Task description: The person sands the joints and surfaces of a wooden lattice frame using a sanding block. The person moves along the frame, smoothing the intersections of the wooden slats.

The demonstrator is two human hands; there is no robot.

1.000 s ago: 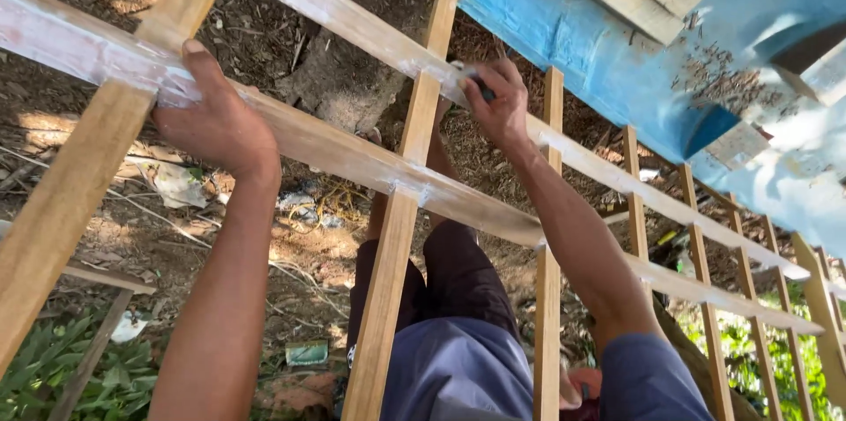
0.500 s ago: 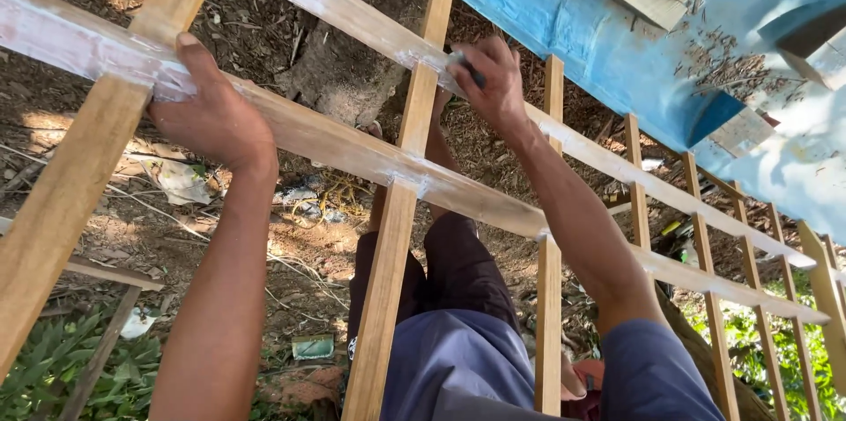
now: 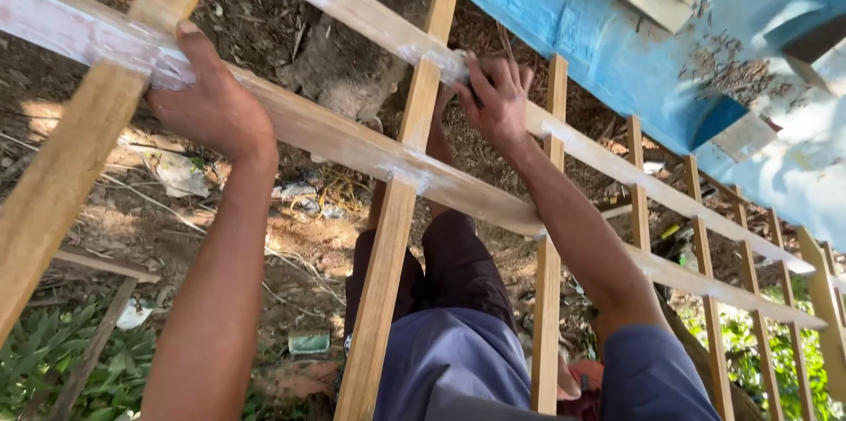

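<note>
A wooden frame [image 3: 388,236] of pale slats is seen from above, built like a ladder: two long rails smeared with patchy white paint, crossed by bare tan uprights. The nearer rail [image 3: 352,135] runs from upper left down to the right, and the farther rail [image 3: 352,7] sits just beyond it, closer to the blue wall [image 3: 599,33].

On the nearer rail, at the crossing with the thick leftmost upright [image 3: 79,166], the left hand [image 3: 211,104] is curled over the wood, thumb laid on top. The farther rail is gripped by the right hand [image 3: 498,99], fingers wrapped over its edge right beside the middle upright [image 3: 397,210]; whether something small is pinched there can't be told.

Below the frame, dark trousers [image 3: 458,271] and bare dirt [image 3: 291,210] with scattered litter are visible, plus green plants [image 3: 44,368] under its left end.
</note>
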